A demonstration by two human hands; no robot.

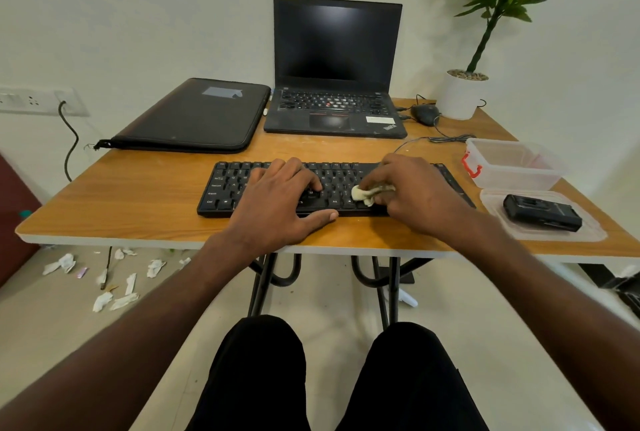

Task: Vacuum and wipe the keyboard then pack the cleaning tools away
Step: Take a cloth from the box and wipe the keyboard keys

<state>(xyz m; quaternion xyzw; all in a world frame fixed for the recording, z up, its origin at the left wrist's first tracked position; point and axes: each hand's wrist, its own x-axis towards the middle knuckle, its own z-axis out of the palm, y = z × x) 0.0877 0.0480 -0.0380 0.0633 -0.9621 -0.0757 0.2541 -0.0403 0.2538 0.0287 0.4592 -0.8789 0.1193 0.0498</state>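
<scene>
Your left hand [277,202] lies flat on the keyboard [322,191], fingers spread over the middle keys and thumb along its near edge, so keep that weight on to stop the board sliding while you wipe. Your right hand [412,195] pinches a crumpled wipe [369,193] against the keys right of centre; judging by that, work it in short rows, pressing lightly into the gaps, then shift the bracing hand to reach the covered keys. The keyboard sits near the desk's [138,208] front edge, under both hands. To your right, the vacuum [542,213] rests on a lid [588,229], well apart from your fingers, with the open box [512,167] just behind it, ready for packing. Farther back stands a laptop [336,66].
</scene>
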